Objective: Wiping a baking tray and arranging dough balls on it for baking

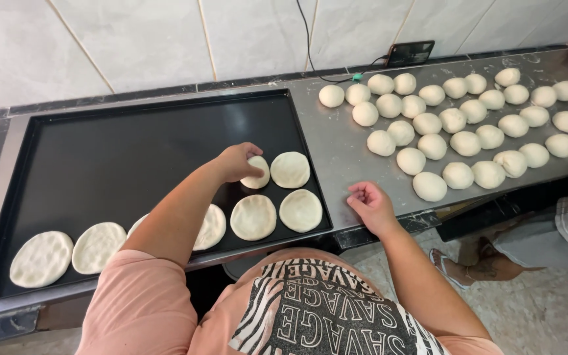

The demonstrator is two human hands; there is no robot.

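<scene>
Head view, looking down at steel counter (pixel 343 158) against tiled wall. Landmark: black baking tray (pixel 100 151), lying on counter's left part.

Left hand (pixel 236 162) over tray's right half, palm down, fingers bent and resting on flattened dough disc (pixel 258 174), pressing or setting it down; grip itself hidden under hand, cannot tell if pinching. Disc partly covered by fingers, touching tray floor.

Just right of that disc, second flat disc (pixel 290 169), nearly touching it. Nearer tray's front edge, two more discs (pixel 253 217) and (pixel 300 210), side by side. Another disc (pixel 213 227) left of those, partly hidden behind forearm. Far left at tray's front corner, two discs (pixel 41 258) and (pixel 97 247), close together. Back and left-centre of tray bare black.

Right hand (pixel 368 200) off tray, just beyond its right rim, on counter near front edge; fingers loosely curled inward, holding nothing.

Well right of tray, cluster of round dough balls (pixel 468 125) in rough rows across counter, unflattened, many touching neighbours. Behind tray's right corner, black cable (pixel 310 46) down wall to small dark device (pixel 410 52) at counter's back.

Below counter right of tray, another person's sandalled foot (pixel 461 263) on floor.
</scene>
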